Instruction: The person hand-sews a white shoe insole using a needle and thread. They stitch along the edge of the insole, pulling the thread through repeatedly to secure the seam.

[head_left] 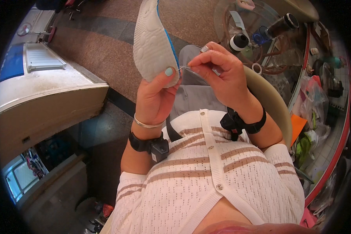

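A white quilted shoe insole [150, 43] with a blue edge stands upright, gripped at its lower end by my left hand [156, 91]. That hand's thumb presses the quilted face while its fingers are behind. Close by on the right, my right hand [226, 72] is closed in a pinch on a thin white thread [184, 67]. The thread runs from the pinch to the blue edge of the insole beside my left thumb. Whether a needle is in the pinch is too small to tell.
A glass table [218, 19] at the upper right bears a dark bottle [279, 26], a blue cup [260, 36] and a white, black-topped container [239, 41]. Plastic bags [314, 99] lie along the right side. A white-topped counter [46, 84] stands on the left.
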Demonstrator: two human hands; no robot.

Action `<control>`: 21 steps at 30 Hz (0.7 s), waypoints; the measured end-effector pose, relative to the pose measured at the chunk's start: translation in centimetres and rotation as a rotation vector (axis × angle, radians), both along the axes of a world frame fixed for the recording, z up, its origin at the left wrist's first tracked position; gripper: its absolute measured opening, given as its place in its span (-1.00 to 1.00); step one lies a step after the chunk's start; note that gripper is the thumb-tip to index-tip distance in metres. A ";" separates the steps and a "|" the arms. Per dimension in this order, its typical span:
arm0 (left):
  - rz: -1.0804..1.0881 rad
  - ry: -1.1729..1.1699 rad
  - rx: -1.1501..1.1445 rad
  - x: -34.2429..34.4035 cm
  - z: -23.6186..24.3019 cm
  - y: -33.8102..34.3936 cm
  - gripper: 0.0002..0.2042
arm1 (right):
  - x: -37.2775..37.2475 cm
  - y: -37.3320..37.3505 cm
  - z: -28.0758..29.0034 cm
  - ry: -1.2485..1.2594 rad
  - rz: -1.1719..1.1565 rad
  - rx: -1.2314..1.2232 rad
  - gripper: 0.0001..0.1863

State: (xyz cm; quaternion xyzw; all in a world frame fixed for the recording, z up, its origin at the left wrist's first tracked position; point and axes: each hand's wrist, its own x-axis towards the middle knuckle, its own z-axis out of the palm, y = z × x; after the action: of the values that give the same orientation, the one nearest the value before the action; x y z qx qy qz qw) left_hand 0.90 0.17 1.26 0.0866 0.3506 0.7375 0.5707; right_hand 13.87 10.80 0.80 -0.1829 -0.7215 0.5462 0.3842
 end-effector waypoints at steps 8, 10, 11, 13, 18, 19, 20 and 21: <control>-0.077 0.004 -0.016 0.2 -0.2 0.0 -0.78 | -0.4 -0.3 -0.8 0.122 0.151 -0.327 -0.93; -0.089 -0.010 -0.023 0.4 -0.1 0.2 -0.79 | -0.3 -0.5 -0.6 0.173 0.226 -0.577 -0.94; -0.096 -0.016 -0.026 0.5 0.0 0.3 -0.79 | -0.2 -0.5 -0.6 0.177 0.240 -0.604 -0.93; -0.111 -0.003 -0.043 0.5 0.0 0.3 -0.80 | 0.1 -0.4 -0.7 0.184 0.268 -0.657 -0.93; -0.138 -0.048 -0.075 0.5 0.2 0.3 -0.73 | 0.3 0.0 -1.5 0.153 0.241 -0.489 -0.91; -0.141 -0.061 -0.080 0.5 0.2 0.3 -0.74 | 0.4 0.0 -1.5 0.132 0.232 -0.414 -0.90; -0.143 -0.075 -0.085 0.5 0.1 0.3 -0.74 | 0.3 0.0 -1.5 0.144 0.221 -0.412 -0.90; -0.145 -0.050 -0.101 0.5 0.2 0.3 -0.75 | 0.3 -0.2 -1.6 0.157 0.209 -0.410 -0.89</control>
State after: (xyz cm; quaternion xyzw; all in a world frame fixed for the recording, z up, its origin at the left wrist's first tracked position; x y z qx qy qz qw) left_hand 1.42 0.51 1.49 0.0645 0.3658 0.6774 0.6349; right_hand 14.17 10.65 -0.81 -0.1386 -0.5784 0.7307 0.3352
